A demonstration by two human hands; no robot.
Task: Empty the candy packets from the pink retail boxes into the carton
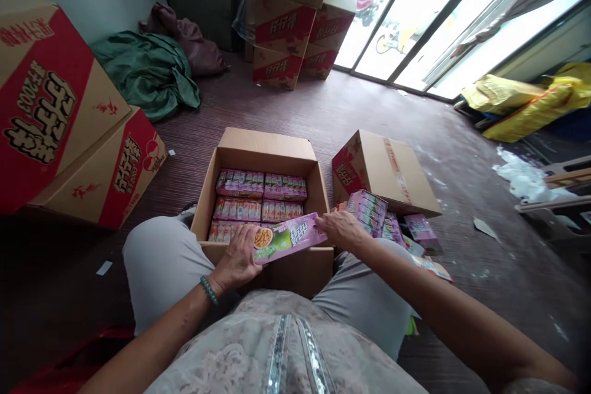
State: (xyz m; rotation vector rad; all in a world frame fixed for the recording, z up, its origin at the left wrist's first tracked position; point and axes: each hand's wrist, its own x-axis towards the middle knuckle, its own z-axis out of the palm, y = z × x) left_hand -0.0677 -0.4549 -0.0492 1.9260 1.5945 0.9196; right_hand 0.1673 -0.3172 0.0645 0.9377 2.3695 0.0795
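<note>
Both my hands hold one long pink snack box point(290, 237) flat over the near edge of an open cardboard carton point(265, 146). My left hand point(239, 257), with a green bead bracelet at the wrist, grips the box's left end. My right hand point(342, 229) grips its right end. Inside the carton lie several rows of the same pink boxes point(261, 185), packed side by side. A loose pile of pink boxes point(375, 214) sits on the floor just right of the carton, beside my right hand.
A closed carton point(384, 170) stands behind the loose pile. Red-and-brown cartons point(60, 129) are stacked at the left and more point(295, 18) at the back. Green cloth point(148, 74) lies by the wall. Yellow bags point(530, 104) lie by the glass doors.
</note>
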